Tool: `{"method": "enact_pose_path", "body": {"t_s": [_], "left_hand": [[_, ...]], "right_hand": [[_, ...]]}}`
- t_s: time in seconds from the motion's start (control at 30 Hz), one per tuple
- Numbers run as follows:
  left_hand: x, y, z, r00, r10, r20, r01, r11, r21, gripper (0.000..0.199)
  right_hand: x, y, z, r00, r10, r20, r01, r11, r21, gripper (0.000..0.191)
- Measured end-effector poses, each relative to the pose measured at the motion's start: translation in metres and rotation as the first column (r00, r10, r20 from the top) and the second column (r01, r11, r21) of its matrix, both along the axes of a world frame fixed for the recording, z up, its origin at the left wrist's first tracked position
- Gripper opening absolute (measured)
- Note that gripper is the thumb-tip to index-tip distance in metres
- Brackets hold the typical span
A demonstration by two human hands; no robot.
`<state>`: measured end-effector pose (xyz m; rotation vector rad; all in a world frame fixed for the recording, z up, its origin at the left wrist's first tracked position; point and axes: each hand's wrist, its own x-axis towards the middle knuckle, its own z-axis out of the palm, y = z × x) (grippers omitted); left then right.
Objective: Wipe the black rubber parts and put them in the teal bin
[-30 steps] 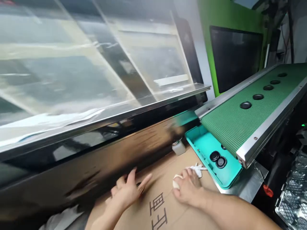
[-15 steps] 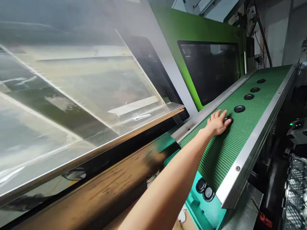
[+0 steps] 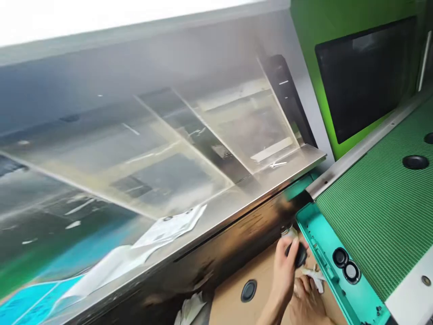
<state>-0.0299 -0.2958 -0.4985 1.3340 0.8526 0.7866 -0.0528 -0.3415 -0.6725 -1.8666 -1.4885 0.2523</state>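
Observation:
My left hand [image 3: 286, 266] grips a black round plastic part [image 3: 298, 255] above brown cardboard, thumb across it. Just below is my right hand [image 3: 306, 295], its fingers curled beside a small white object [image 3: 315, 276]. That object seems to be in its grasp, but its kind is unclear. Another black round part [image 3: 249, 290] lies on the cardboard [image 3: 233, 311] to the left. To the right, a teal tray [image 3: 333, 271] holds a black round part [image 3: 340, 257] next to one with a pale centre [image 3: 352, 272].
A green ribbed conveyor belt [image 3: 368, 216] with metal side rails runs up to the right, carrying black round parts [image 3: 415, 162]. A machine with clear guard panels [image 3: 246, 131] stands along the left. White paper sheets [image 3: 169, 228] lie on its ledge.
My left hand has come back from the belt with a black round part, down over the cardboard near my right hand. The view has turned left and down.

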Motion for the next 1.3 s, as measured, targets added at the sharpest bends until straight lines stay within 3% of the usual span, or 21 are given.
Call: {"method": "enact_pose_path", "body": {"t_s": [0.07, 0.13, 0.23, 0.3, 0.43, 0.53, 0.67, 0.77, 0.93, 1.07, 1.2, 1.3], "left_hand": [[-0.066, 0.011, -0.037, 0.981, 0.191, 0.019, -0.186, 0.969, -0.165, 0.051], [-0.111, 0.013, -0.076, 0.949, 0.297, 0.106, -0.246, 0.908, -0.340, 0.060], [-0.136, 0.000, -0.121, 0.869, 0.428, 0.248, -0.261, 0.823, -0.504, 0.052], [-0.135, -0.008, -0.136, 0.793, 0.510, 0.332, -0.269, 0.783, -0.561, 0.037], [-0.138, -0.003, -0.142, 0.709, 0.531, 0.464, -0.176, 0.770, -0.613, 0.032], [-0.146, 0.006, -0.142, 0.693, 0.478, 0.540, -0.055, 0.782, -0.621, 0.034], [-0.147, 0.012, -0.144, 0.715, 0.374, 0.591, 0.124, 0.764, -0.634, 0.041], [-0.144, 0.013, -0.147, 0.716, 0.335, 0.612, 0.178, 0.761, -0.624, 0.043], [-0.139, 0.015, -0.148, 0.697, 0.355, 0.623, 0.160, 0.770, -0.618, 0.043], [-0.137, 0.016, -0.148, 0.704, 0.358, 0.613, 0.187, 0.740, -0.646, 0.042], [-0.137, 0.015, -0.150, 0.703, 0.362, 0.612, 0.162, 0.757, -0.634, 0.040], [-0.138, 0.015, -0.152, 0.694, 0.366, 0.620, 0.174, 0.750, -0.638, 0.041]], "right_hand": [[0.002, -0.001, 0.000, 1.000, -0.011, 0.001, 0.011, 0.999, -0.035, 0.033], [0.005, -0.006, 0.001, 1.000, 0.003, 0.013, -0.003, 1.000, -0.028, 0.038], [0.015, -0.015, 0.005, 0.996, 0.040, 0.081, -0.040, 0.999, -0.002, 0.041], [0.024, -0.015, 0.009, 0.988, 0.064, 0.138, -0.067, 0.998, 0.018, 0.040], [0.031, -0.003, 0.014, 0.993, 0.029, 0.113, -0.057, 0.966, 0.252, 0.039], [0.015, -0.001, 0.017, 0.989, 0.106, 0.102, -0.137, 0.915, 0.380, 0.039], [-0.015, -0.009, 0.014, 0.950, 0.210, 0.233, -0.278, 0.906, 0.317, 0.038], [-0.024, -0.007, 0.012, 0.910, 0.221, 0.351, -0.320, 0.913, 0.254, 0.041], [-0.017, 0.010, 0.016, 0.923, 0.106, 0.370, -0.209, 0.946, 0.249, 0.041], [-0.019, 0.012, 0.018, 0.892, 0.216, 0.396, -0.308, 0.933, 0.184, 0.042], [-0.024, 0.016, 0.020, 0.934, 0.119, 0.338, -0.174, 0.975, 0.136, 0.041], [-0.027, 0.016, 0.015, 0.911, 0.167, 0.378, -0.236, 0.961, 0.144, 0.042]]}}
